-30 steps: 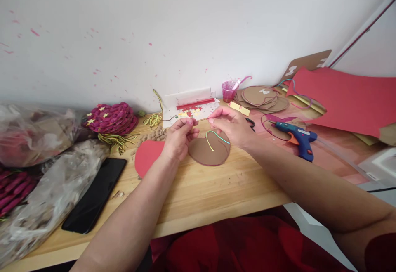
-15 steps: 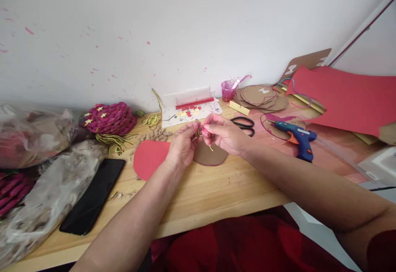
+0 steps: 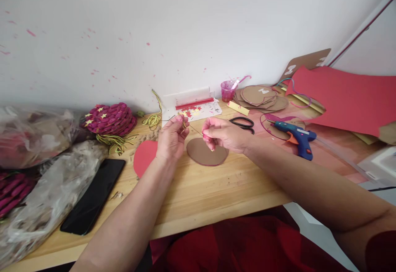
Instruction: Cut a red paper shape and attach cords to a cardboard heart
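Dark, thin fibre made up the strand point(image 3: 195, 130), which ran nearly straight through the air between the two hands, over the middle of the surface point(image 3: 225, 193) and well back from its near edge. The left hand point(image 3: 172, 139) pinched it narrowly between thumb and forefinger, with a yellowish bit showing at the tips; the right hand point(image 3: 220, 135) had its fingertips drawn together on the other end, though exactly what lay inside them could not be told.

The strand looked very light, soft and limp, likely to sag or tangle once slack and perhaps to slide between smooth fingers. A close pinch near each end, with gentle tension, seemed the best hold; a hard tug might have snapped or frayed it.

Below the hands lay a flat brown disc point(image 3: 208, 154), matt like cardboard, with a dark purplish rim. Beside it, towards the left end of the surface, a smooth red disc point(image 3: 144, 156) sat partly hidden by the left forearm. Near the back edge, loose yellow-green yarn point(image 3: 152, 120) curled in soft loops beside a thick, ropy purple bundle point(image 3: 113, 119) dotted with flat yellow stars. Towards the right end rested black-handled scissors point(image 3: 243, 122) and a hard, blue glue gun point(image 3: 305, 142).
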The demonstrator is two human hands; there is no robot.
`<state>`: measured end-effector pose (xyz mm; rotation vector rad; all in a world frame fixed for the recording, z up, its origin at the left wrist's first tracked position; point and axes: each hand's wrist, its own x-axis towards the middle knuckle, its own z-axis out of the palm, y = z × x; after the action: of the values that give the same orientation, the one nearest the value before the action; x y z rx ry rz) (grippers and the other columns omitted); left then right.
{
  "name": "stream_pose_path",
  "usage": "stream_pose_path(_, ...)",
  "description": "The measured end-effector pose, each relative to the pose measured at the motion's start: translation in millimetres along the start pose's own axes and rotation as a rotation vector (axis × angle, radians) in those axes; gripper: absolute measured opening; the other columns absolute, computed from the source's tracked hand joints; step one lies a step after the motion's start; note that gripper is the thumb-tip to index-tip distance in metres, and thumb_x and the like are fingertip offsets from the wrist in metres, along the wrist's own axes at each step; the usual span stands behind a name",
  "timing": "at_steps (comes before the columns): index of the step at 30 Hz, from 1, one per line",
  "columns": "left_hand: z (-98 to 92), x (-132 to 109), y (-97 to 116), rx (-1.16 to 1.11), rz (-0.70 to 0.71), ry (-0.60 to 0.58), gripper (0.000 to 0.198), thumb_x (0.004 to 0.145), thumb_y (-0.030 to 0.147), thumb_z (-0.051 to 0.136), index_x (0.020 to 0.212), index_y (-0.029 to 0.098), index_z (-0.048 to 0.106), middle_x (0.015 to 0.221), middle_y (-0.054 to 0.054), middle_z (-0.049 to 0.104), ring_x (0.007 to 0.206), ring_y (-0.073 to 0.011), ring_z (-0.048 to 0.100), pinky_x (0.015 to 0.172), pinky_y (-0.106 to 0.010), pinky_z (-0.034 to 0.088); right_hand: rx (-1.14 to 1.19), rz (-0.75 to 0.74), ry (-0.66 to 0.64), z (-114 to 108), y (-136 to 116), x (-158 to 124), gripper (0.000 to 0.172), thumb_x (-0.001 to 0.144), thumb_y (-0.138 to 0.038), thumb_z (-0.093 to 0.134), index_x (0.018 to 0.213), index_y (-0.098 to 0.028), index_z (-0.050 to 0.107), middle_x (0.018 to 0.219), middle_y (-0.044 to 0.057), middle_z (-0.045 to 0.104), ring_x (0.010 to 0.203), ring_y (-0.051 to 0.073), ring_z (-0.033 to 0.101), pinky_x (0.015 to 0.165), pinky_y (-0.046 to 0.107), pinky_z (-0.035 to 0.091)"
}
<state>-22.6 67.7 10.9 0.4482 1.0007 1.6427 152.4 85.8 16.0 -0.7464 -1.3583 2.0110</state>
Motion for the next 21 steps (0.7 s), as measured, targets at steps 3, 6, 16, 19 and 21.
stream_pose_path(3,0.1,4,12,-0.034,0.043,0.067,0.005,0.083,0.010,0.068,0.081,0.015,0.068,0.077,0.001,0.070,0.064,-0.0063,0.065,0.053,-0.014,0.048,-0.180,-0.005,0.086,-7,-7,-1,0.014,0.084,-0.012,0.061,0.079,-0.019,0.051,0.059,-0.005,0.058,0.046,0.010,0.055,0.048,0.023,0.044)
stream_pose_path(6,0.4,4,18,-0.014,0.104,0.086,0.005,0.081,0.015,0.073,0.081,0.016,0.068,0.074,0.002,0.069,0.062,-0.0060,0.065,0.053,-0.014,0.047,-0.329,-0.073,0.219,-12,-12,0,0.014,0.085,-0.010,0.062,0.080,-0.019,0.053,0.060,-0.004,0.058,0.046,0.009,0.055,0.047,0.021,0.044)
stream_pose_path(16,2.1,-19,-8,0.498,0.140,-0.374,0.031,0.073,0.034,0.085,0.096,0.016,0.074,0.069,-0.001,0.072,0.058,-0.0090,0.063,0.062,-0.022,0.053,-0.272,-0.163,0.167,-3,-1,5,0.033,0.078,-0.049,0.077,0.082,-0.016,0.073,0.072,0.001,0.066,0.050,0.007,0.046,0.045,0.022,0.035)
stream_pose_path(19,3.0,-19,-8,0.508,0.149,-0.397,0.039,0.074,0.032,0.084,0.108,0.017,0.070,0.067,0.001,0.071,0.058,-0.0093,0.062,0.062,-0.023,0.053,-0.169,-0.164,0.226,-3,3,8,0.031,0.072,-0.047,0.081,0.080,-0.017,0.073,0.067,-0.001,0.064,0.048,0.007,0.044,0.044,0.023,0.031)
stream_pose_path(21,3.0,-19,-9,0.511,0.151,-0.401,0.045,0.074,0.032,0.084,0.113,0.017,0.067,0.066,0.001,0.071,0.058,-0.0099,0.063,0.062,-0.023,0.053,-0.125,-0.165,0.283,-3,4,9,0.032,0.068,-0.045,0.083,0.079,-0.018,0.072,0.064,-0.002,0.062,0.047,0.007,0.044,0.043,0.023,0.029)
